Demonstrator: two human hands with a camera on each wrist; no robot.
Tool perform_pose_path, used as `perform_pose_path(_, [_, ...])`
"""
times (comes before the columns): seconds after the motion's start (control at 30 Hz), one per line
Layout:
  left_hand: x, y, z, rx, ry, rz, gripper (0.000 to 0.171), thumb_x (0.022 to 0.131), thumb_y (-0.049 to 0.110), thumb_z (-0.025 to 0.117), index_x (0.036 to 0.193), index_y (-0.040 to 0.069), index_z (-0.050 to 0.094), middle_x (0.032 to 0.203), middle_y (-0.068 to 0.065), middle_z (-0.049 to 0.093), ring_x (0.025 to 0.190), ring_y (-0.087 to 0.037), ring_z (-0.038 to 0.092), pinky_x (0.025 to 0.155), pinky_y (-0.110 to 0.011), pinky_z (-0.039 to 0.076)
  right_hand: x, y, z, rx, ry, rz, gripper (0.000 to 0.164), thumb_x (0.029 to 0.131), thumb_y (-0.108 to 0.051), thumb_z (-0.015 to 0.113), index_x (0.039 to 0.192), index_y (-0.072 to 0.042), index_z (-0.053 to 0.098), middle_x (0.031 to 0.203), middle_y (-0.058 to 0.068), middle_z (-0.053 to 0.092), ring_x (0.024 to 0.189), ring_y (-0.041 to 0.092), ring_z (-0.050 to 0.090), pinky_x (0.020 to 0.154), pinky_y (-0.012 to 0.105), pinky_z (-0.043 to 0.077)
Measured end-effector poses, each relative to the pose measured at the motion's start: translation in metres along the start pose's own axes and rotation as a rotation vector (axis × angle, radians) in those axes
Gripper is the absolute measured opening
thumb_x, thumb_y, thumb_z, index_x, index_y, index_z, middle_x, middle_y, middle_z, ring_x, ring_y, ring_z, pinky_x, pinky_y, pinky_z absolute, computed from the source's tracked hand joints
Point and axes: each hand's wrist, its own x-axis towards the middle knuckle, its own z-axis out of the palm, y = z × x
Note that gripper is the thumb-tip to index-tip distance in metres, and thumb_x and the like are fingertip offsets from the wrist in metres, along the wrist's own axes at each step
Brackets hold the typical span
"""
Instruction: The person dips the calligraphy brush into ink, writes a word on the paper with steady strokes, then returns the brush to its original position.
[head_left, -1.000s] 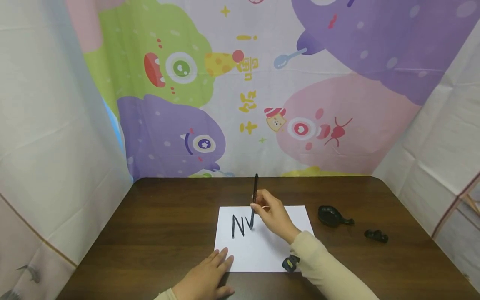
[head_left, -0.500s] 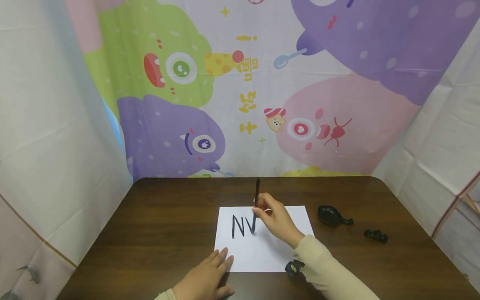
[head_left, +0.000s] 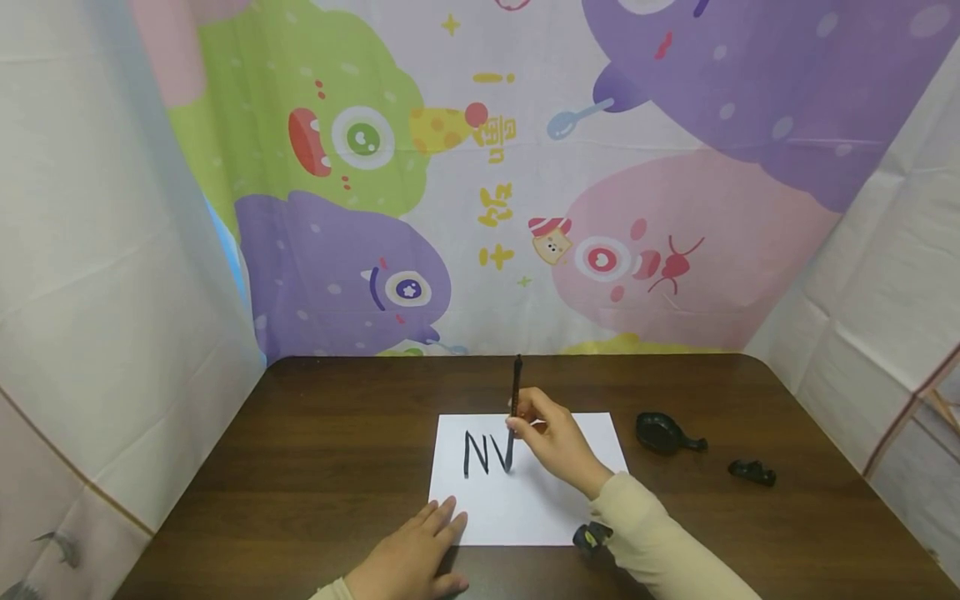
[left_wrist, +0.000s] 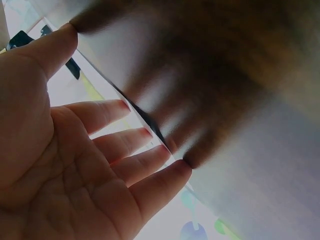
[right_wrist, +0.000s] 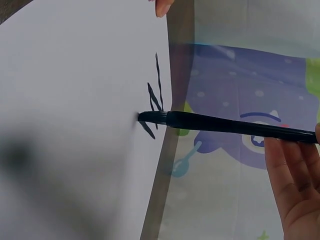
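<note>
In the head view my right hand (head_left: 558,437) pinches a black writing brush (head_left: 515,400), held nearly upright. Its dark bristle tip meets the white paper (head_left: 540,508) at the lower end of a slanted stroke. To the left of that stroke stands a black letter N (head_left: 477,454). The right wrist view shows the brush (right_wrist: 215,122) side on, bristles bent against the sheet beside the dark strokes. My left hand (head_left: 412,550) rests with fingers extended over the paper's lower left corner; the left wrist view shows its palm (left_wrist: 65,175) and straight fingers.
Right of the paper on the brown table (head_left: 322,467) sits a small black dish with a handle (head_left: 660,433). Farther right lies a small black bumpy object (head_left: 752,472). A cartoon-printed cloth (head_left: 495,317) hangs behind the table's back edge.
My right hand has drawn the brush slightly down and to the right, lengthening the slanted stroke beside the N. The left hand has stayed in place.
</note>
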Motion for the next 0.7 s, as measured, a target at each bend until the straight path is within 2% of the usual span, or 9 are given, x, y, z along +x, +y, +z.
perform_pose_path(0.5, [-0.0003,-0.0005,0.0020,0.008,0.017,0.008,0.076,0.083,0.055,0.068,0.144,0.014,0.049,0.154,-0.015,0.042,0.137,-0.041,0.045,0.100,-0.056,0.048,0.0053,0.0026,-0.0037,0.037,-0.001,0.007,0.020,0.093,-0.009,0.065,0.112,-0.006,0.058,0.087,0.010,0.068,0.079,0.024,0.072,0.068,0.025,0.059])
perform_pose_path(0.7, [-0.0007,0.0000,0.0012,0.004,0.018,0.005,0.076,0.083,0.055,0.069,0.144,0.014,0.050,0.154,-0.015,0.042,0.137,-0.041,0.044,0.100,-0.056,0.048,0.0077,0.0022,-0.0050,0.037,0.006,0.027,0.020,0.093,-0.009,0.065,0.111,-0.008,0.058,0.088,0.009,0.067,0.083,0.023,0.072,0.071,0.023,0.059])
